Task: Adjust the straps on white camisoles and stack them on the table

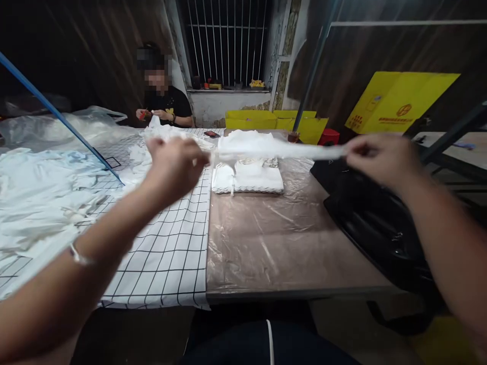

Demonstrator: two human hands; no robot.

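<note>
The plastic-covered counter [281, 243] lies bare in front, giving open passage up to the folded white stack [247, 177]. White cloth heaps [41, 192] crowd the left side, a blue rod [57, 114] slants across them, and a black bag [376, 228] blocks the right edge.

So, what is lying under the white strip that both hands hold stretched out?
Under the white strip held by the left hand and right hand lies a stack of folded white cloth on clear plastic sheet. The strip covers the stack's far edge.
</note>
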